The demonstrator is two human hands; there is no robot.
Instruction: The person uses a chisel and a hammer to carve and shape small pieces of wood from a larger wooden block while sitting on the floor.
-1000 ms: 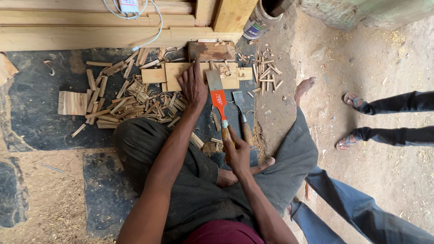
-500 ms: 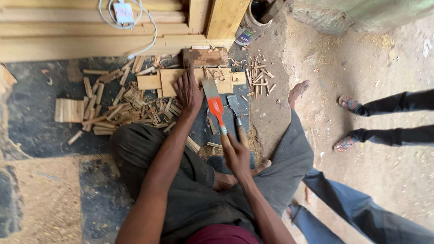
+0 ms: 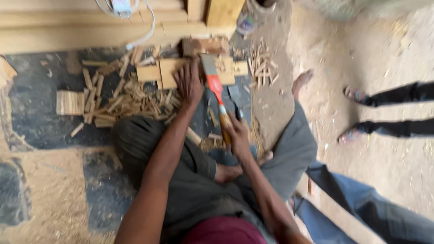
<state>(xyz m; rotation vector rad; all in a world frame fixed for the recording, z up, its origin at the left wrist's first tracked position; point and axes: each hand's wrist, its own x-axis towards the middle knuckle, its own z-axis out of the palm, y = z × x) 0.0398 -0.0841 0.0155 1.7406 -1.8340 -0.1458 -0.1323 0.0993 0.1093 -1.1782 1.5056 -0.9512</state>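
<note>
Hands at work on the floor, seen from above; the frame is motion-blurred. Left hand (image 3: 189,83) lies flat, fingers spread, on a pale wood board (image 3: 169,72) at the far middle of the scene, pressing it down. Right hand (image 3: 236,134) is closed around the wooden handle of a hatchet (image 3: 216,88) with a red neck and a grey blade; the blade points far, its edge over the board just right of the left hand, touching or nearly touching it, which the blur leaves unclear. Compared with one second ago, the hatchet head has travelled farther from the body, from above the dark mat (image 3: 36,113) to the board, and the right hand has followed; the left hand stays on the same board. Wood sticks (image 3: 122,101) lie heaped left of the left hand, with a second small heap (image 3: 261,68) to the right of the board. A timber beam (image 3: 68,31) runs along the far edge. Another person's feet (image 3: 357,115) stand on the sandy ground at right, well apart.
</note>
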